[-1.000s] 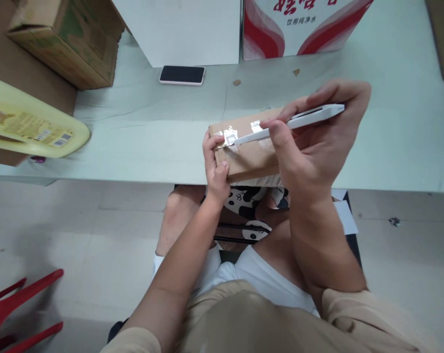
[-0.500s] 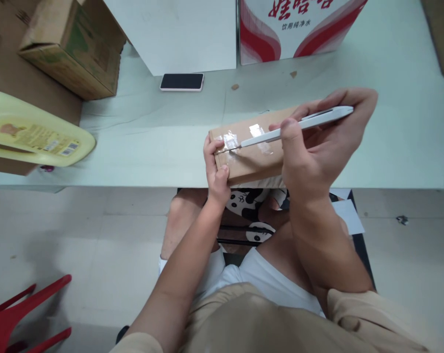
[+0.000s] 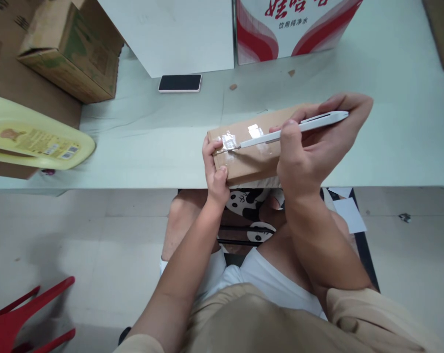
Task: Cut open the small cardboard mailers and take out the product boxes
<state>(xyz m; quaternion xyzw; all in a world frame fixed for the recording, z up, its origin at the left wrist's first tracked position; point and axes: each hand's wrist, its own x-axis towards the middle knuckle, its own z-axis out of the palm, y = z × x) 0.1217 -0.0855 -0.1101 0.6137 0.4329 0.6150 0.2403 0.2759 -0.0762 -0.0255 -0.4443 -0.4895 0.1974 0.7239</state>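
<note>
A small brown cardboard box (image 3: 249,164) rests at the table's front edge, with shiny strips of clear tape (image 3: 256,131) across its top seam. My left hand (image 3: 216,169) grips the left end of the box, fingers on the far side and thumb on the near corner. In my right hand (image 3: 313,142) is a white utility knife (image 3: 299,128), held slanting down to the left. Its tip meets the seam beside the left strip of tape. My right hand hides the box's right end.
A phone (image 3: 180,83) lies behind the box on the pale table (image 3: 141,142). Farther back stand a white panel (image 3: 181,34) and a red-and-white carton (image 3: 291,34). Cardboard boxes (image 3: 74,54) and a yellow bottle (image 3: 34,132) are at left. A red stool (image 3: 19,318) stands on the floor.
My right hand and the knife have shifted slightly left and down in the view. The knife tip stays near the same strip of tape, and my left hand keeps its grip.
</note>
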